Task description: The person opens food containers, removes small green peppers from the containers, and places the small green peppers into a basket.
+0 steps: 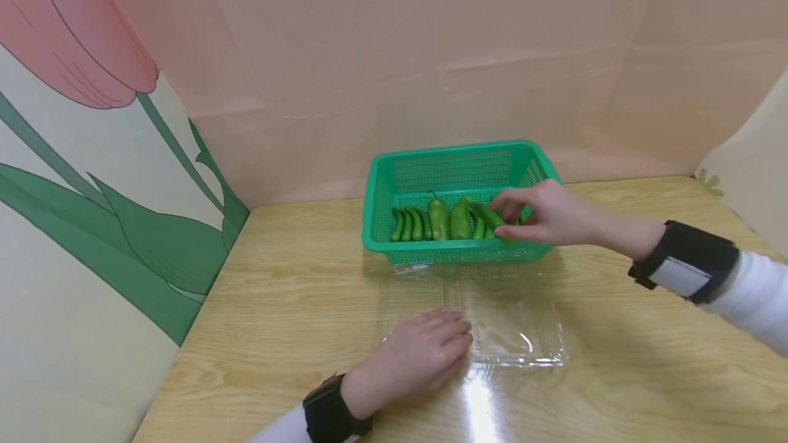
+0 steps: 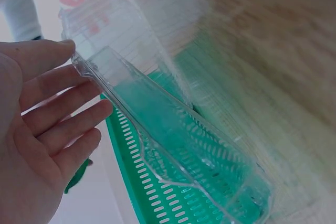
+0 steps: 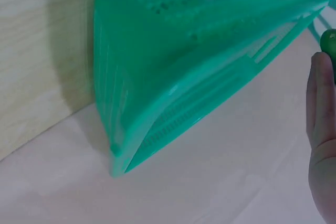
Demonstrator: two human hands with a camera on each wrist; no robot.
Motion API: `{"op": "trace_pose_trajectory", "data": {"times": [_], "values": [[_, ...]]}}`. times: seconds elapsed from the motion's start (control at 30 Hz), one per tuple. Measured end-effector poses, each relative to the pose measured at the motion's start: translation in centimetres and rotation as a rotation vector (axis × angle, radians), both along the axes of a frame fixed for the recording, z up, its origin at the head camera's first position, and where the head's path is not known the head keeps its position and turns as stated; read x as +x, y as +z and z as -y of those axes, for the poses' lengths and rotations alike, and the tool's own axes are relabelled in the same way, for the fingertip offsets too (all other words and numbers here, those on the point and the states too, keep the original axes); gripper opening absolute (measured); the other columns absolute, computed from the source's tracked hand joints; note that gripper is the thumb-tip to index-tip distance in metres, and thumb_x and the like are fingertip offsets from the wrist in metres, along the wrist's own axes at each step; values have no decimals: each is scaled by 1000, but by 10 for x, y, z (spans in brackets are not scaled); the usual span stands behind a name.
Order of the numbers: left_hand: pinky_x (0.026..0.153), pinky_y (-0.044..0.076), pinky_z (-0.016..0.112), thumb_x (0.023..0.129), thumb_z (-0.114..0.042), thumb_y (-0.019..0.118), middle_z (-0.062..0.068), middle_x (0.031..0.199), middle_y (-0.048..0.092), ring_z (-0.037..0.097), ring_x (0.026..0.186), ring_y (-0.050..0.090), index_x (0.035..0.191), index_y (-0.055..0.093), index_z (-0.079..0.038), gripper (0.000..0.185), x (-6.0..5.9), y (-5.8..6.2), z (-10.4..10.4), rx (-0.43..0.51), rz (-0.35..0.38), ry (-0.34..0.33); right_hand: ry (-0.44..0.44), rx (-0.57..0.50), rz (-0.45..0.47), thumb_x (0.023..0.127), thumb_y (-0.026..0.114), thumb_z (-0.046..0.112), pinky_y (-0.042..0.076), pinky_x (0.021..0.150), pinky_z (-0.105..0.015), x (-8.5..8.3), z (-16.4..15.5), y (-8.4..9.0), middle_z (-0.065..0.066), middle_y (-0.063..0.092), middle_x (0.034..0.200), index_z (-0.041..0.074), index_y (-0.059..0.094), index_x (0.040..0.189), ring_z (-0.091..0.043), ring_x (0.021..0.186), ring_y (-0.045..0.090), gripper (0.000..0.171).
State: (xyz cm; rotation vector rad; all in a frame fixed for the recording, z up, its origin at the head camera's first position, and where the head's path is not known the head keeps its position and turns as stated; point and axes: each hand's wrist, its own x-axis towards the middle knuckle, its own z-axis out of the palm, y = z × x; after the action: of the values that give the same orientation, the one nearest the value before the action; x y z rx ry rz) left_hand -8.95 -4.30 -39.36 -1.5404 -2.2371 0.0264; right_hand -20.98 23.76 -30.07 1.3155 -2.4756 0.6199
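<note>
A green pepper (image 1: 489, 215) lies at the right end of a row of peppers (image 1: 431, 222) in the green basket (image 1: 452, 153), which sits centre frame in the head view, at the far side of the wooden table (image 1: 289, 306). The right hand (image 1: 542, 214) reaches in from the right and pinches this pepper between thumb and fingertips. Just in front of the basket, lower centre, lies an open clear plastic box (image 1: 514, 330). The left hand (image 1: 418, 354) rests flat on its left half, fingers straight and lightly spread; in the left wrist view the fingers (image 2: 63, 124) lie along the box's edge (image 2: 157, 129). Pink walls stand behind.
</note>
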Motion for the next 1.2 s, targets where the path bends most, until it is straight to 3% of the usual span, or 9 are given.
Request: {"op": "trace_pose_trajectory", "data": {"times": [0.17,0.27,0.4,0.53,0.97,1.2], "values": [[109,40,32,94,-30,55,3,123,64,18,120,57,115,66,-14,28,0,-1,0,0,9,7,-135,38,53,78,76,14,57,57,-19,-19,-6,2,5,71,73,9,60,100,-5,66,67,28],[110,39,32,95,-31,54,3,124,64,18,120,57,116,66,-14,29,1,-2,1,-3,20,10,-247,86,140,81,74,19,59,62,-29,-28,-10,5,3,71,76,9,59,104,-10,69,68,30],[111,38,31,95,-31,54,3,125,63,18,121,56,117,65,-14,30,2,-3,1,-10,30,16,-347,129,279,85,71,24,58,63,-32,-38,-13,8,0,71,78,6,55,111,-12,70,67,36],[111,38,32,95,-31,54,3,125,63,18,122,56,117,65,-14,30,1,-3,1,-10,34,13,-391,162,369,86,70,25,56,59,-30,-47,-15,12,-1,70,77,4,50,117,-11,65,66,42],[113,34,31,95,-31,53,2,125,63,17,122,56,117,65,-14,30,-1,-4,0,-13,20,18,-495,336,469,85,69,26,55,57,-31,-75,-16,4,-4,65,65,-5,46,120,-18,58,64,52],[112,37,32,97,-29,50,2,125,63,17,121,56,117,65,-14,30,-2,-4,-1,-15,27,13,-584,377,554,86,67,23,58,64,-36,-85,-14,1,-12,64,75,-13,43,119,-18,59,66,55]]}}
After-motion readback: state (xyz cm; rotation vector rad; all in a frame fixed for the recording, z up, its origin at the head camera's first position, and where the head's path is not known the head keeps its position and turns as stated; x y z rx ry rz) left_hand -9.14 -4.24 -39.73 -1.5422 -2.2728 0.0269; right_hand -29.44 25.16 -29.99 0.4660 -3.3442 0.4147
